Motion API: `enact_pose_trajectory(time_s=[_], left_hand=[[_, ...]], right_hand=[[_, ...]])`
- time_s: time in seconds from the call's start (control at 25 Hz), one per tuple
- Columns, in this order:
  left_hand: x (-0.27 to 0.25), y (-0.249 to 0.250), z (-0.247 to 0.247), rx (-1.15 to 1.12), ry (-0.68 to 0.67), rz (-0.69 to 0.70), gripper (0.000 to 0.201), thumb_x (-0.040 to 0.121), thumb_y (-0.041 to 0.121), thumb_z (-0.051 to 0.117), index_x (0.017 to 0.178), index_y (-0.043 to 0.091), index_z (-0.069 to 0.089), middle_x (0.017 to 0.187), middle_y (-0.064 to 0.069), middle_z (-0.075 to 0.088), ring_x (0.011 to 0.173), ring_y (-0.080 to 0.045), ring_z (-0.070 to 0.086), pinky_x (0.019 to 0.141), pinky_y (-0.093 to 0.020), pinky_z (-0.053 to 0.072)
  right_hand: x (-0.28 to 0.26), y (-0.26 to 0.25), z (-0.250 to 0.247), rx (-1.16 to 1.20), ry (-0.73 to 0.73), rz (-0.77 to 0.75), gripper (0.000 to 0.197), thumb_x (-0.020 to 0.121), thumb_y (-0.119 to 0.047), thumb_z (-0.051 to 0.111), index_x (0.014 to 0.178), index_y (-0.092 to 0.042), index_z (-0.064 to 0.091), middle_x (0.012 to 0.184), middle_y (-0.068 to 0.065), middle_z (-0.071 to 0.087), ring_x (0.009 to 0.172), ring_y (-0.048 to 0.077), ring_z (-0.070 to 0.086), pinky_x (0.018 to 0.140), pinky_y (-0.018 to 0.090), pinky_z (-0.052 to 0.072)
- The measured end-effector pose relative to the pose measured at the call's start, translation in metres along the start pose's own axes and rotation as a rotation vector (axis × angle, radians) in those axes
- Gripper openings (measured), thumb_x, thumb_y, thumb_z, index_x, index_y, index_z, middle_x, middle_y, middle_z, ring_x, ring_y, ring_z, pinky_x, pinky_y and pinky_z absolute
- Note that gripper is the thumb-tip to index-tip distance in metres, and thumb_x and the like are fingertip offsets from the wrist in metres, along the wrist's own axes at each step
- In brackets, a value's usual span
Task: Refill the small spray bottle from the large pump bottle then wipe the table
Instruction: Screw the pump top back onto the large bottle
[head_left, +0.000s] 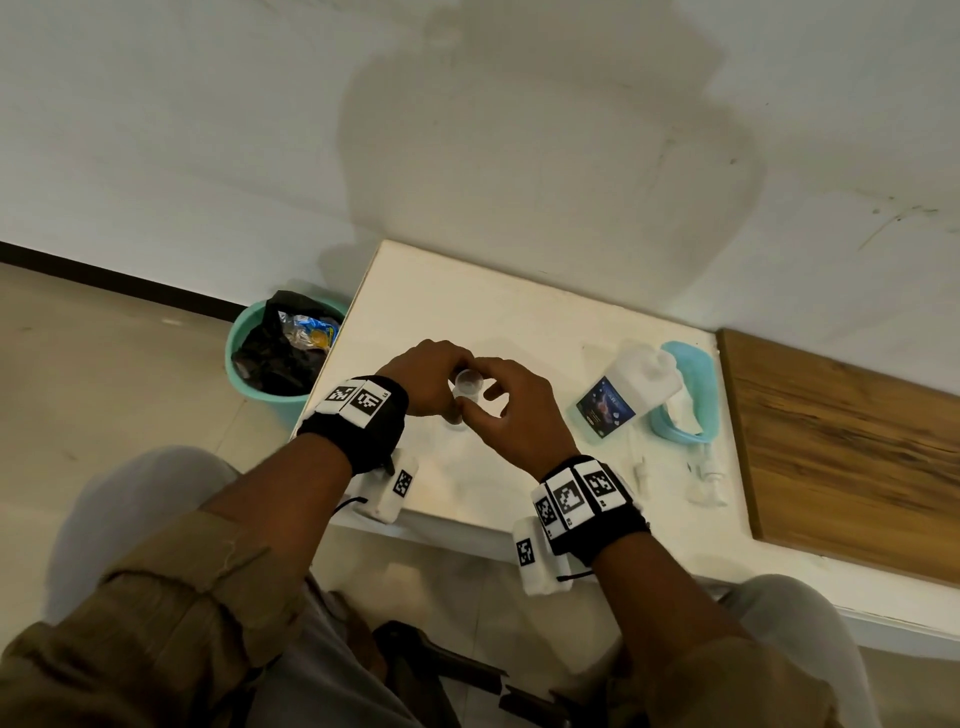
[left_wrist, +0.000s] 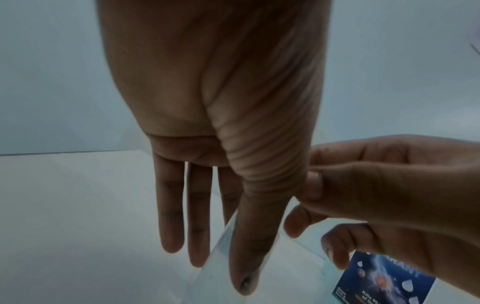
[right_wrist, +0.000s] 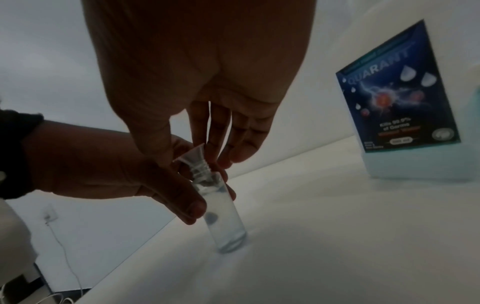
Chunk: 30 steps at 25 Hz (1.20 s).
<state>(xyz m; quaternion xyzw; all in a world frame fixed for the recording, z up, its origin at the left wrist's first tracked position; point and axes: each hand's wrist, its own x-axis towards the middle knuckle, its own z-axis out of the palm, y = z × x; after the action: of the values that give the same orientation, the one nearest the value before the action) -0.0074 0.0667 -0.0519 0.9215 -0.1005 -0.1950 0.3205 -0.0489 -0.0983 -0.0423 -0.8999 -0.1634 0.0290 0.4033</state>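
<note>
The small clear spray bottle (right_wrist: 226, 216) stands capless on the white table (head_left: 467, 291), with a clear funnel (right_wrist: 191, 157) seated in its neck. My left hand (head_left: 454, 397) grips the bottle's upper body between thumb and fingers; in the left wrist view the thumb (left_wrist: 249, 246) lies along it. My right hand (head_left: 485, 402) pinches the funnel's rim from above. The large bottle (head_left: 631, 387) with a blue label (right_wrist: 397, 98) stands to the right, untouched and with no pump on it. Some clear liquid shows in the small bottle.
A teal tray (head_left: 696, 358) holding tissue sits behind the large bottle. Two loose clear pump or spray parts (head_left: 701, 483) lie near the table's right front edge. A teal bin (head_left: 244, 364) with a black bag stands left of the table; a wooden board (head_left: 841, 457) adjoins the right.
</note>
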Motion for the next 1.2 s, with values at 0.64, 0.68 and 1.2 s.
enact_pose_trajectory(time_s=[0.64, 0.68, 1.2], left_hand=[[0.001, -0.003, 0.0, 0.016, -0.022, 0.018, 0.046, 0.061, 0.018, 0.087, 0.1, 0.018, 0.065, 0.099, 0.006, 0.065, 0.09, -0.015, 0.061, 0.086, -0.038, 0.055], [0.001, -0.003, 0.001, 0.014, -0.023, 0.019, 0.047, 0.06, 0.018, 0.087, 0.101, 0.017, 0.065, 0.1, 0.005, 0.067, 0.091, -0.016, 0.062, 0.086, -0.039, 0.055], [0.0, -0.004, -0.001, 0.001, -0.043, 0.033, 0.045, 0.064, 0.013, 0.086, 0.102, 0.022, 0.065, 0.098, 0.009, 0.062, 0.085, -0.011, 0.058, 0.083, -0.031, 0.051]], right_hand=[[-0.001, 0.006, 0.0, 0.251, 0.233, 0.053, 0.028, 0.082, -0.015, 0.074, 0.11, -0.015, 0.069, 0.088, -0.006, 0.073, 0.08, 0.007, 0.069, 0.066, 0.016, 0.052], [-0.002, 0.007, 0.001, 0.239, 0.221, 0.044, 0.028, 0.082, -0.014, 0.074, 0.109, -0.016, 0.069, 0.088, -0.007, 0.073, 0.079, 0.007, 0.068, 0.065, 0.016, 0.052], [0.003, 0.013, -0.009, 0.446, 0.327, 0.169, 0.024, 0.084, -0.015, 0.074, 0.107, -0.017, 0.07, 0.089, 0.0, 0.074, 0.086, 0.016, 0.071, 0.077, 0.037, 0.06]])
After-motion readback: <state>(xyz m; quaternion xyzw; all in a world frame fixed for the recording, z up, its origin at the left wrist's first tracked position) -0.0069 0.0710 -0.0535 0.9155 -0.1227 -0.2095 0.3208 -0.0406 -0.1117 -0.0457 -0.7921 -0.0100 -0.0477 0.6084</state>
